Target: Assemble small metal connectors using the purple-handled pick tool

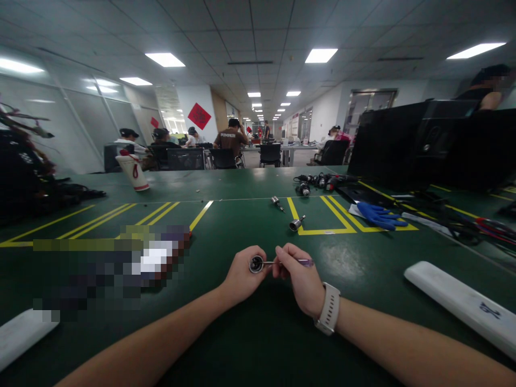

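My left hand (241, 277) is closed around a small round metal part (256, 264), its open end facing me. My right hand (297, 274), with a white watch on the wrist, pinches a thin tool with a purple handle (300, 262). The tool's metal tip reaches into the round part. Both hands hover just above the green table (226, 226) near its middle.
Two small metal parts (297, 223) (277, 202) lie farther up the table, by yellow floor-style markings. A blue glove (379, 215) and cables lie at right, black monitors behind them. A white bar (463, 303) rests at near right, a paper cup (135, 172) at far left. People sit at desks beyond.
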Available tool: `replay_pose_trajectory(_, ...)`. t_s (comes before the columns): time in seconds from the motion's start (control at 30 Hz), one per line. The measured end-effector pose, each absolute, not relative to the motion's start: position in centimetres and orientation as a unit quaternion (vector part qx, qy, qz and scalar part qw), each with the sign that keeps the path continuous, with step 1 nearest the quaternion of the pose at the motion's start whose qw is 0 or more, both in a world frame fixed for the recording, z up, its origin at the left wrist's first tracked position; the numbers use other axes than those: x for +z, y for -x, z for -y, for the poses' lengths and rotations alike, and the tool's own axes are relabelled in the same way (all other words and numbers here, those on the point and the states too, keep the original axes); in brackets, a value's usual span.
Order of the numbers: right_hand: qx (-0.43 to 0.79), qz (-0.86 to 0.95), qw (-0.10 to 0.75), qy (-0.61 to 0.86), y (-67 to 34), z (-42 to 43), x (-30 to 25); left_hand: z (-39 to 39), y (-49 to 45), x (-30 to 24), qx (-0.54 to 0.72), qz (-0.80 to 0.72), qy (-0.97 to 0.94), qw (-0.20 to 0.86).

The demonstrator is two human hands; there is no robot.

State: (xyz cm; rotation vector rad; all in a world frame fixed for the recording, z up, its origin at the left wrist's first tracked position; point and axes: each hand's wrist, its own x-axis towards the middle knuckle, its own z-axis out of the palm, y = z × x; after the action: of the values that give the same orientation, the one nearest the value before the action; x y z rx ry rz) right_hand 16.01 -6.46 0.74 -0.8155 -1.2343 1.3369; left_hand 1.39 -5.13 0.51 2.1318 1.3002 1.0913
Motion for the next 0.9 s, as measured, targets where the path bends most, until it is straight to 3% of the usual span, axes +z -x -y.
replay_pose_trajectory(0.5,0.639,0.434,0.537,0.338,-16.03,5.85,0.41,4.84,-1.21,0.15,0.394,-0.458,-0.764,0.227)
replay_pose_trajectory(0.9,0.606,0.467,0.552,0.331,-16.14,6.04,0.50,5.03,-1.31,0.35,0.395,-0.455,-0.758,0.247)
